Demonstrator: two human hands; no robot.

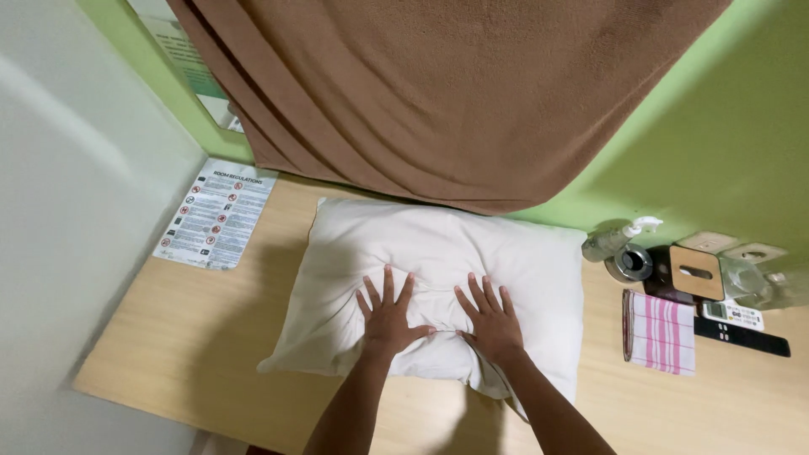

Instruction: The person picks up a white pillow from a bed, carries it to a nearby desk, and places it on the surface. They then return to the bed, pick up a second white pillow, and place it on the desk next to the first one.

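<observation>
Pillow (438,278), white and soft, lying flat near the back of the wooden table (185,337), just under the hanging brown blanket (438,93). Pressed down by both hands side by side on its near half: left hand (389,318) and right hand (491,323), each grip open, fingers spread, palms flat, holding nothing. Creased and dented between the thumbs, seemingly from the push of the palms. Resting on the table by its own weight, one corner drooping past the near edge. To the left, flat on the table, a printed notice sheet (217,215). To the right, well apart from the hands: a folded pink striped cloth (659,333), a spray bottle (619,238), a small wooden box (696,272), a black remote (742,337).
</observation>
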